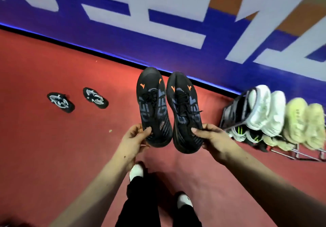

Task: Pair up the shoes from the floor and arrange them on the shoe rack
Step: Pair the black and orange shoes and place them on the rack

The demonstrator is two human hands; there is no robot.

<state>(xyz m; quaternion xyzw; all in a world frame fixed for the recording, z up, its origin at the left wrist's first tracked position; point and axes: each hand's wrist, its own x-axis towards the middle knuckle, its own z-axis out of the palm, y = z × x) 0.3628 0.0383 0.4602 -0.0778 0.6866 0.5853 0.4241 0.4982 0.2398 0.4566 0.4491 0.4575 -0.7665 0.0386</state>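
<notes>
Now the left hand (135,138) pinches the heel of one black sneaker (153,106), thumb on top and fingers curled beneath, and the right hand (210,138) clamps the second black sneaker (185,112) likewise. Both shoes hang close together above the red floor (53,147), toes toward twelve o'clock. At three o'clock the shoe rack (234,106) carries white sneakers (262,106) and pale yellow sneakers (303,120). Two flip-flops (60,102) lie at ten o'clock.

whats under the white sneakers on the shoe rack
On the lower tier of the shoe rack, below the white sneakers, sit white and black shoes with green marks. Only their near ends show; the sneakers above cover the rest.
</notes>
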